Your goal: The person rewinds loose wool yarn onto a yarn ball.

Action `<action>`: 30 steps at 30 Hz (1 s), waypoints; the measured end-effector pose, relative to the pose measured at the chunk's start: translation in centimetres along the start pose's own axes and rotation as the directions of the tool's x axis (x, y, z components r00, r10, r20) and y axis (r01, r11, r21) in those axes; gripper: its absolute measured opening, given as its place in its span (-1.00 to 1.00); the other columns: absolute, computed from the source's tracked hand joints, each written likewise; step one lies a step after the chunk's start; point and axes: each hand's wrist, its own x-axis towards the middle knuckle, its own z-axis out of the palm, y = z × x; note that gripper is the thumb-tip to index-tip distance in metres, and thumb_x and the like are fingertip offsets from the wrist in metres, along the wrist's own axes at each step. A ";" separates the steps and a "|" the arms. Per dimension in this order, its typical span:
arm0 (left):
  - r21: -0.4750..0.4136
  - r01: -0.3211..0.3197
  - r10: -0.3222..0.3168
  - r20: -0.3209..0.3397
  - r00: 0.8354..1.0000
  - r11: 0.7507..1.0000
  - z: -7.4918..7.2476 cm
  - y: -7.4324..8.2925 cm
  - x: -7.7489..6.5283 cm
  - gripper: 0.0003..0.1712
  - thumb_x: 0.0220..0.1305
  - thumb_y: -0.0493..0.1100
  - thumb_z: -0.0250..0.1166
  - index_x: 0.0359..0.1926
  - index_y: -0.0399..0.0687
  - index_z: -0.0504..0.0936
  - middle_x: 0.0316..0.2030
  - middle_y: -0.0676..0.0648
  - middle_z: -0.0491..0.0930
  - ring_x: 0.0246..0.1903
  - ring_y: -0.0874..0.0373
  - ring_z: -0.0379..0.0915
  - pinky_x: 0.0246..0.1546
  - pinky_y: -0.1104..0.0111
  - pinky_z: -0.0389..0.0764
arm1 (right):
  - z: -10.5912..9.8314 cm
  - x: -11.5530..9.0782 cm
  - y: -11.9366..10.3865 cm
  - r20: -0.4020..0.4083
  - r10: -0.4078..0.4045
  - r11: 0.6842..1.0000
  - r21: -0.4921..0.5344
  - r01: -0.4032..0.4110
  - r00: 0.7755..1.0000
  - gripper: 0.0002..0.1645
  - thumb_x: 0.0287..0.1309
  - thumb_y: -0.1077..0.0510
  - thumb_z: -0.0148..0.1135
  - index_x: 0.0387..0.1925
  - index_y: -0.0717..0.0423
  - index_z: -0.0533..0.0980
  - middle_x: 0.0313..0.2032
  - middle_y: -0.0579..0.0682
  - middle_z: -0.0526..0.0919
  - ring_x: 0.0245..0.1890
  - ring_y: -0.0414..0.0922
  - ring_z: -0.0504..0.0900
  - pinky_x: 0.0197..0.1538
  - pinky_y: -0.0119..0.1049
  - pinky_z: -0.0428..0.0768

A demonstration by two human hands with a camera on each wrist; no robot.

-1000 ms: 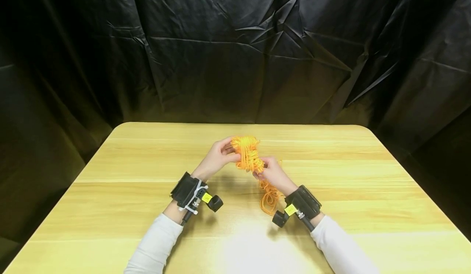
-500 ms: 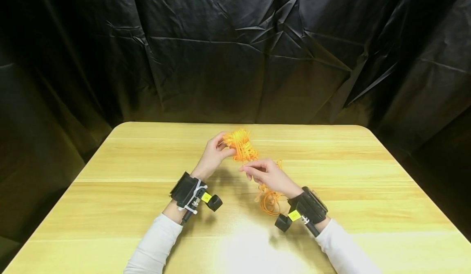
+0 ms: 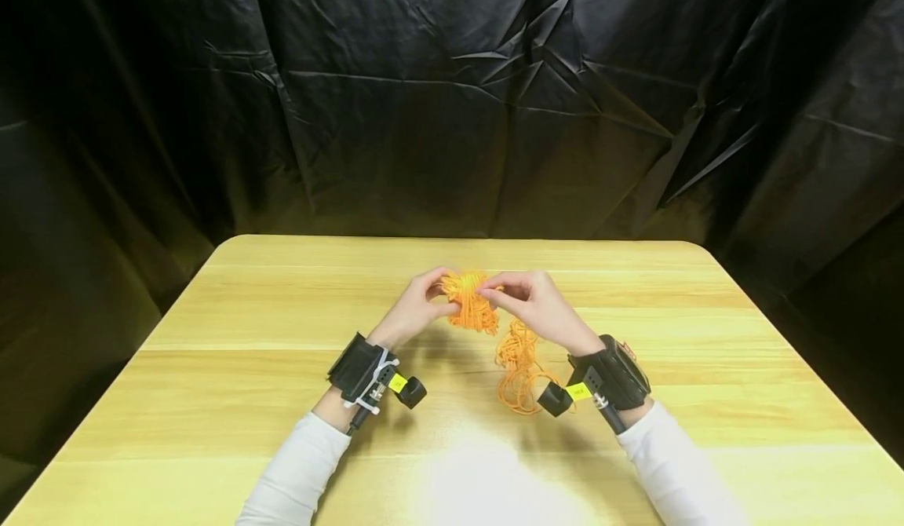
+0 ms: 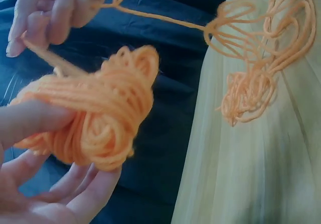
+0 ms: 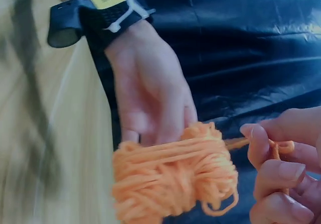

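Ball (image 3: 469,308): orange yarn, up off the table, cinched at the waist with loops poking out at its ends.
Left hand (image 3: 415,308): clamped on the ball, thumb on one side, fingers on the other.
Right hand (image 3: 542,308): thumb and fingertip together, pinching the strand just beside the ball, the other fingers curled.
Strand (image 4: 155,17): runs from the ball to the right fingertips, then from that hand down to the heap.
Heap (image 3: 519,363): loose, tangled orange yarn on the table, near the right forearm; denser at the far end, wider loops toward the person.
Table (image 3: 233,400): pale wood, reaching well past both forearms to either side.
Edges: far corners rounded; the far edge lies beyond the ball, well apart from the heap.
Sheet (image 3: 388,157): black, creased, standing behind the far edge and along both sides.
Wrists: a black band and small camera on each, above white sleeves.
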 end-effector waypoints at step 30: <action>-0.046 -0.113 0.119 0.130 0.984 0.992 0.0 0.5 -0.1 -0.58 -0.01 -0.45 0.26 -0.05 -0.32 0.45 -0.13 -0.21 0.49 -0.12 0.04 0.45 -0.18 0.31 0.51 | 3.6 0.3 6.5 -0.094 0.279 0.933 0.261 -0.246 0.956 -0.80 0.06 0.42 -0.02 -0.33 0.56 0.47 -0.54 -0.06 0.53 -0.58 -0.31 0.41 -0.50 -0.52 0.43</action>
